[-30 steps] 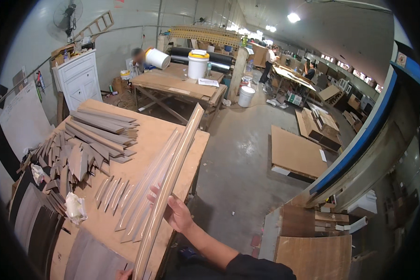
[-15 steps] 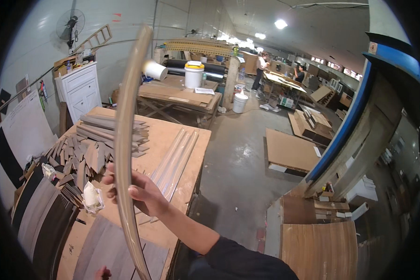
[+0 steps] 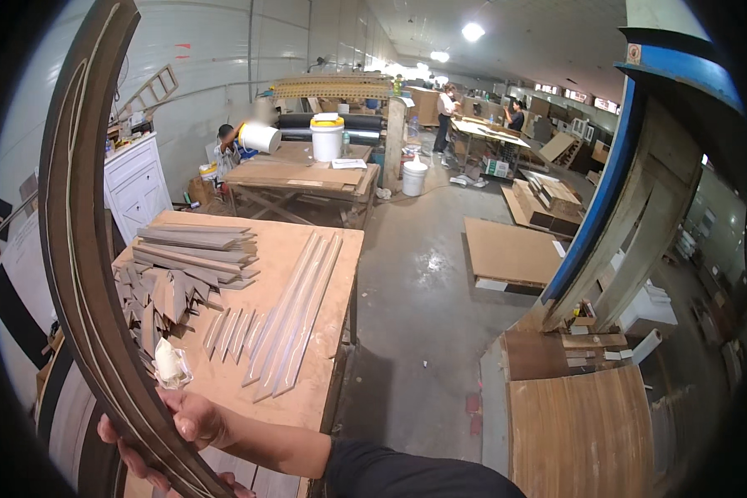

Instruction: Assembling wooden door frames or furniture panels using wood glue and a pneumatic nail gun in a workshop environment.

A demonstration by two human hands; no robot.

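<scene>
A long, curved dark-brown strip [image 3: 70, 249] rises steeply across the left side. A looping pale bead, seemingly glue, runs along its face. My right hand [image 3: 187, 419] is closed around its lower part, thumb on the right edge and fingers showing past the left. Only fingertips of my left hand [image 3: 239, 485] show at the lower edge, curled against the strip's lower end; the rest is hidden. On the table [image 3: 307, 241] lie long straight strips [image 3: 295, 319] with shiny lines and several short strips [image 3: 232, 332]. A whitish bottle-like item in crumpled wrapping [image 3: 170, 365] stands beside the strip.
Stacked grey-brown strips [image 3: 195, 245] and a heap of short pieces [image 3: 162, 295] cover the table's left. Behind are a workbench [image 3: 299, 176] with a white bucket [image 3: 327, 141] and a crouching person [image 3: 227, 149]. Curved wood panels [image 3: 581, 432] and a blue-edged post [image 3: 598, 183] stand at right.
The curved strip has moved left and closer, turning so its dark, beaded face shows. My right hand moved down and left with it. My left fingertips now touch its lower end.
</scene>
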